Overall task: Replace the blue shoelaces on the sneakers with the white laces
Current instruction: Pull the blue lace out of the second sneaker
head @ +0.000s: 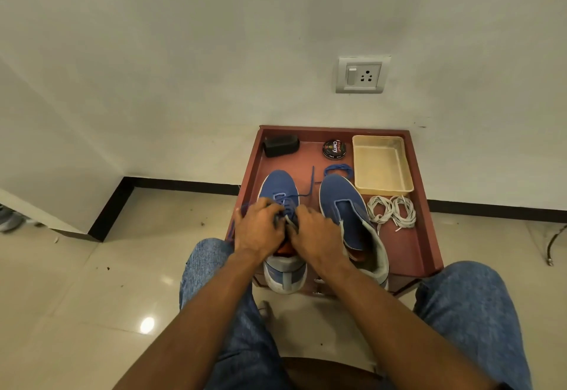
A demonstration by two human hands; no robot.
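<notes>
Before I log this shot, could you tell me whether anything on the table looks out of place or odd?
Only mildly: the left blue sneaker overhangs the red-brown table's near edge at its heel, and its blue lace trails loose. Both follow from the unlacing by both hands.

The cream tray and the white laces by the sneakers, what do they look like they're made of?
Cream tray: likely moulded plastic with a matte finish, judging by its smooth one-piece walls and rounded corners. White laces: apparently woven fabric cord, limp and coiled in two loose bundles; the weave is too small to confirm.
</notes>
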